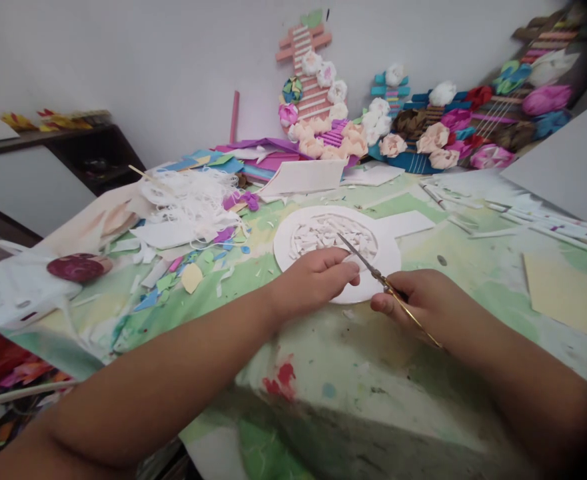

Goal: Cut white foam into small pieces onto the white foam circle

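Paint-stained counter (pixel 333 347): holding scissors (pixel 377 274) in right grip (pixel 423 303), curled round handles; pinching small white scrap (pixel 354 259) in left grip (pixel 318 280), over chip-filled white disc (pixel 390 253). Could nick left fingertips (pixel 353 269) if snipping this close.

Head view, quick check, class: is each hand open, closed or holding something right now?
Left hand: closed, apparently pinching a small white paper piece.
Right hand: closed, holding slim gold-handled scissors with grey metal blades.

- Craft workspace, indoor; plain wall (pixel 198 67)
- Table cover (pixel 493 283), paint-stained
- Paper scraps (pixel 192 278), coloured
- White string (pixel 188 200), heaped
- Scissors (pixel 376 273), one pair
- Decorations (pixel 314 87), paper-flowered, several
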{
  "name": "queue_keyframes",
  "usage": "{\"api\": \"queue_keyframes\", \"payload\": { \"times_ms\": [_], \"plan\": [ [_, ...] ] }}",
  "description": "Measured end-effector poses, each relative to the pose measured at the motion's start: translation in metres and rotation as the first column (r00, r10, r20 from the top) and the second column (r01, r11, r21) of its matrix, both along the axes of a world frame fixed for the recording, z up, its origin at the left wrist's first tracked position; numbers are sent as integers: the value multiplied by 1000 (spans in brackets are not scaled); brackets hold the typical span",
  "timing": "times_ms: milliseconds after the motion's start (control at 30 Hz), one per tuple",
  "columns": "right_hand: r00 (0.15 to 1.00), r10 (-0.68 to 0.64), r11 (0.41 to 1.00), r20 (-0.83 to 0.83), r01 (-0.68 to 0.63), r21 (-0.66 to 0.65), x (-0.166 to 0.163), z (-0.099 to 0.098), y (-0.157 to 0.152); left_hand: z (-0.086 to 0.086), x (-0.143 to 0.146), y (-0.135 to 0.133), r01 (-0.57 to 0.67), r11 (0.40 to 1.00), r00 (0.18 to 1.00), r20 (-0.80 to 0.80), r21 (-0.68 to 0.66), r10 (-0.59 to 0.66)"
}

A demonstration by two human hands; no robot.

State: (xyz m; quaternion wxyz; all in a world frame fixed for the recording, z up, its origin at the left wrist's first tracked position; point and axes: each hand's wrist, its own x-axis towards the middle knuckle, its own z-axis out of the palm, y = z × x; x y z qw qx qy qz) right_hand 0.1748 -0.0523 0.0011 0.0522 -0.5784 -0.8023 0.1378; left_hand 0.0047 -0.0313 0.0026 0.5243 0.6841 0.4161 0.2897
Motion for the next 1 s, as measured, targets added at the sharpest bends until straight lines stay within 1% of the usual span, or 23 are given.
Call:
{"api": "queue_keyframes", "payload": {
  "times_ms": [100,267,333,367,433,500,533,600,667,733,800,833,867,933,1000],
  "plan": [
    [1000,-23,1000,-17,23,-6,2,-3,2,-4,1,4,-59,998,998,6,-13,59],
    [994,-107,994,-7,107,-5,3,0,4,-14,-4,17,-247,968,962,113,-39,250],
    [989,-150,989,-3,150,6,4,2,5,-14,-6,20,-281,960,955,99,-14,281],
    [986,-165,986,-9,165,12,4,3,6,-14,-7,19,-275,961,960,59,18,274],
    [982,-178,984,-59,179,19,5,2,6,-11,-5,16,-217,969,972,-61,113,225],
    [972,-176,983,-153,183,30,4,-1,7,-8,-3,11,-101,970,972,-187,220,144],
    [962,-172,982,-212,184,36,2,-3,6,-7,-1,9,-32,961,965,-241,274,100],
    [931,-165,981,-326,188,41,-1,-8,6,-5,2,4,109,921,940,-339,374,26],
    [901,-154,982,-405,184,37,-5,-11,4,-5,4,1,224,872,908,-418,434,-25],
    [894,-138,985,-427,168,35,-7,-11,3,-4,4,-1,262,848,896,-443,460,-36],
    [913,-126,984,-389,164,67,-6,-9,2,-3,3,-1,222,857,911,-412,464,-12],
    [931,-120,982,-344,163,99,-5,-8,2,-2,2,0,185,875,924,-382,447,0],
    [952,-114,978,-282,159,139,-3,-7,2,-1,1,1,142,901,940,-341,411,7],
    [984,-109,966,-138,137,219,0,-4,2,1,-2,3,46,954,973,-230,297,25],
    [995,-98,962,-29,102,254,3,-3,2,2,-4,5,-45,982,992,-107,183,65]
  ]
}}
